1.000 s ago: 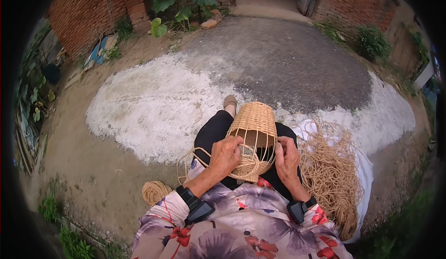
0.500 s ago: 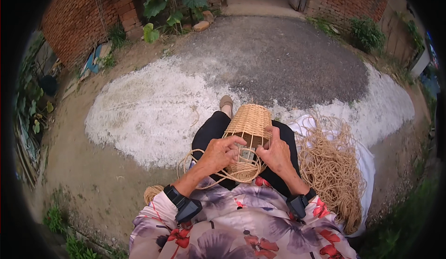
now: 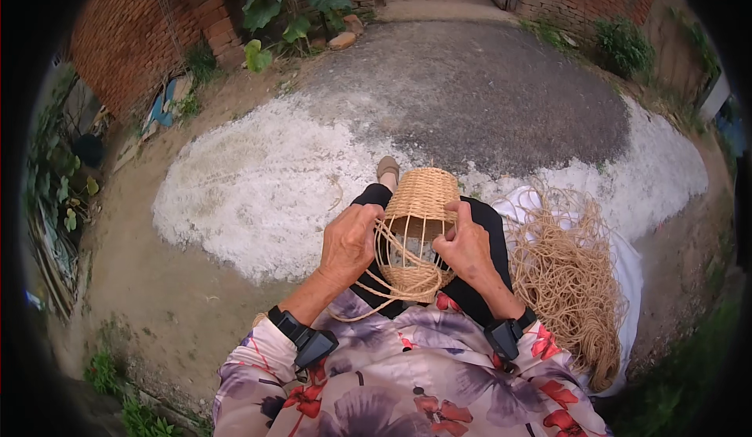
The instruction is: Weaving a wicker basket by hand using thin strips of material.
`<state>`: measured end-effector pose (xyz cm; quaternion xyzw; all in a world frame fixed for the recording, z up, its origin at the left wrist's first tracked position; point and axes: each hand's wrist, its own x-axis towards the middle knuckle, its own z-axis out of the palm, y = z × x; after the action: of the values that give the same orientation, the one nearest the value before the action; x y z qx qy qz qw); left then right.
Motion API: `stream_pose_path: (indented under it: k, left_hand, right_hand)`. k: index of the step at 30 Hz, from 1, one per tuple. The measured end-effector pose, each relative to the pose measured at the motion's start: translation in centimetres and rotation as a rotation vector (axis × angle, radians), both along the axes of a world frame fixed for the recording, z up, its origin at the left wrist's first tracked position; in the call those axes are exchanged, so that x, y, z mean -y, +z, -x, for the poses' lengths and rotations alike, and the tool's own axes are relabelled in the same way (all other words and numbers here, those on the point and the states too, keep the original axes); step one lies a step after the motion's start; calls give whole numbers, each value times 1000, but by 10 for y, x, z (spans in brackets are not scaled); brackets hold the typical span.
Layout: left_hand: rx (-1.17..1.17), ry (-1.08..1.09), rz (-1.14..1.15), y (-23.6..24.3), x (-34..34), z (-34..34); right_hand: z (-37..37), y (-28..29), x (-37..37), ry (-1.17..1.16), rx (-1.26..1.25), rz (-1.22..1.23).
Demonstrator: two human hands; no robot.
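Basket (image 3: 421,200) between dark trouser legs (image 3: 490,237) looked light, bare stakes (image 3: 424,234) springy, woven band (image 3: 423,186) the firmer hold; left hand (image 3: 349,241) at its left edge, fingers curled, grip hidden; right hand (image 3: 467,245), fingers part-spread, held its right side.

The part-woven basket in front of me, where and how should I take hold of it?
Probably take the basket by its densely woven far end, coming from above and wrapping round it. That part is closely woven, rounded and narrows away from you, its top uncovered; the open, ribbed middle would likely flex more.
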<state>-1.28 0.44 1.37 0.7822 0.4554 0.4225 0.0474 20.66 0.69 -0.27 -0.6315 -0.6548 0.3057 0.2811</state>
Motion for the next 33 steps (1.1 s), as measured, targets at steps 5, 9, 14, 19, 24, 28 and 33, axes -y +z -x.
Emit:
stream_pose_path:
  k: [5,9,14,19,24,28,33]
  left_hand:
    - [-119,172,-47,-9,-63,9]
    - [-236,531,-22,6,-115,129]
    - [-360,900,-55,79,-83,349]
    - [-638,975,142,68,-52,325]
    - [-17,4,724,9,-20,73]
    - [-215,-213,610,-9,11,17]
    - [-251,-276,623,4,-22,56]
  right_hand:
    - [-1,0,3,28,-6,-14]
    - [-8,-1,4,30,-72,67]
    - [-24,-22,-7,-18,-207,114]
    - [-26,-23,-10,-27,-328,200]
    - [-24,-23,-12,-26,-287,196]
    - [-20,-23,-13,-25,-321,215]
    - [-22,-22,-16,-6,-296,206]
